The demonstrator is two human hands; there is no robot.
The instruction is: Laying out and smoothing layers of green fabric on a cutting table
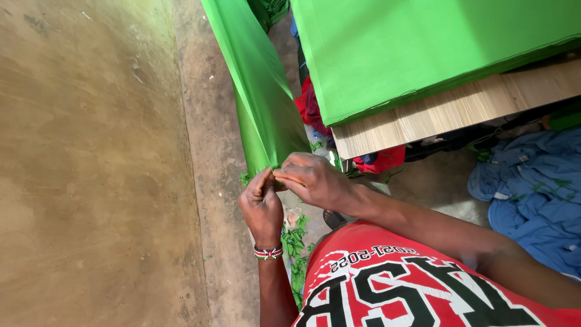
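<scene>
Red shirt (387,284) below, both hands at the green cloth's end.
My left hand (261,206) and right hand (315,180) pinch the green cloth (263,103), seemingly its edge, hanging from the table (454,109).

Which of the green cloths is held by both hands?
The hanging green strip, pinched at its lower end by the left hand and right hand. The other green cloth lies untouched on the table.

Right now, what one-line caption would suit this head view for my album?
Left hand and right hand pinch the end of a taut strip of bright green cloth beside a cloth-draped wooden table.
</scene>
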